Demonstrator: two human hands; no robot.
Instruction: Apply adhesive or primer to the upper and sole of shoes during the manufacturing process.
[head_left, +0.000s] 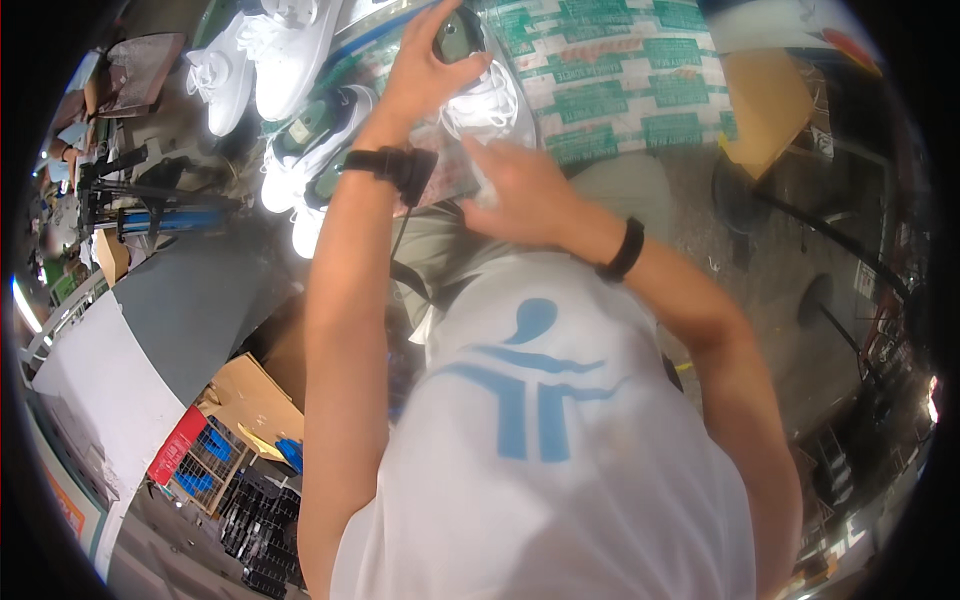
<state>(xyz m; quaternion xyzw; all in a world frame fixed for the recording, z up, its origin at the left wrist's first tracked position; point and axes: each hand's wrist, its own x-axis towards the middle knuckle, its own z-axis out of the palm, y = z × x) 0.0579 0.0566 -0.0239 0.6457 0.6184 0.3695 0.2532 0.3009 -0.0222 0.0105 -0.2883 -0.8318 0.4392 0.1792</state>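
Note:
A white lace-up sneaker with a green insole lies at the top middle, its laces toward me. My left hand grips it around the opening, thumb across the tongue and fingers along the side. Just below the toe is my right hand, blurred, with its fingers bent together. Something small and whitish shows between its thumb and fingers, too smeared to name. Left of my left wrist, more white sneakers with dark green insoles lie close together.
A surface covered in green-and-white printed sheeting spans the top, over my knees. Further white sneakers stand at the upper left. A grey-and-white panel and a cardboard box are at the left. Tan board stands upper right.

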